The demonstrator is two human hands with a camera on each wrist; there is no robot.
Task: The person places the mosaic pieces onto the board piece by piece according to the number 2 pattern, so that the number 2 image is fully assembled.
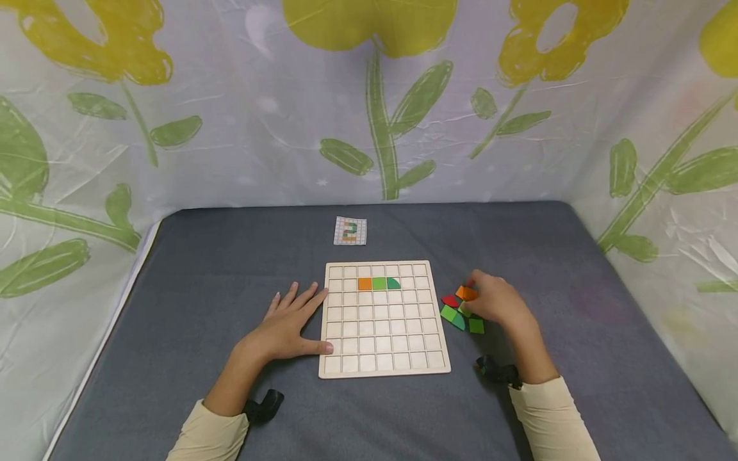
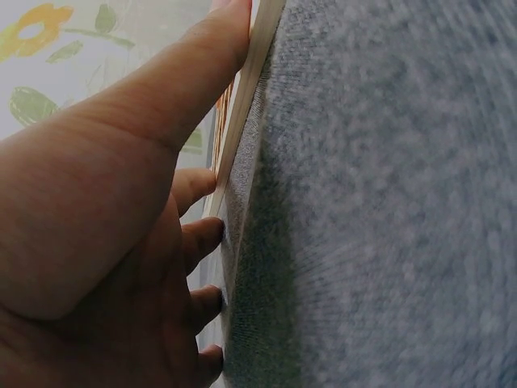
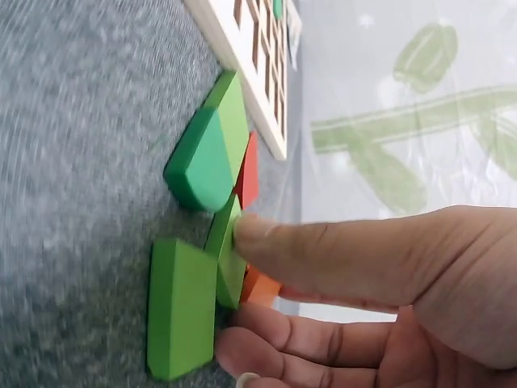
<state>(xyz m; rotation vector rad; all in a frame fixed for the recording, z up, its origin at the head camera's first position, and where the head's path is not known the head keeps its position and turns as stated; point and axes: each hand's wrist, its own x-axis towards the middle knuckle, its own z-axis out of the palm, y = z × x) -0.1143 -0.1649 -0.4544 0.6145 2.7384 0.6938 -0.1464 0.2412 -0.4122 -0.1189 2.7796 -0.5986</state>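
Observation:
My left hand (image 1: pixel 288 330) lies with its fingers spread along the left edge of a wooden grid board (image 1: pixel 383 376), its thumb over the rim. On the board, an orange square (image 1: pixel 365 283), a light green square (image 1: pixel 378 283) and a green quarter-round piece (image 1: pixel 393 283) sit side by side in an upper row. Right of the board, my right hand (image 1: pixel 497 301) reaches into a small group of blocks. Its thumb touches a light green block (image 3: pixel 229 255), with the other fingers bent beside an orange block (image 3: pixel 262 287); I cannot tell whether it pinches one.
Around the right hand lie a red block (image 1: pixel 450 301), a green square (image 1: pixel 476 326), another light green block (image 1: pixel 448 313) and a teal rounded block (image 1: pixel 459 321). A pattern card (image 1: pixel 350 231) lies beyond the board on the grey cloth (image 1: pixel 242 256). A flower-printed curtain (image 1: pixel 254 141) surrounds the table.

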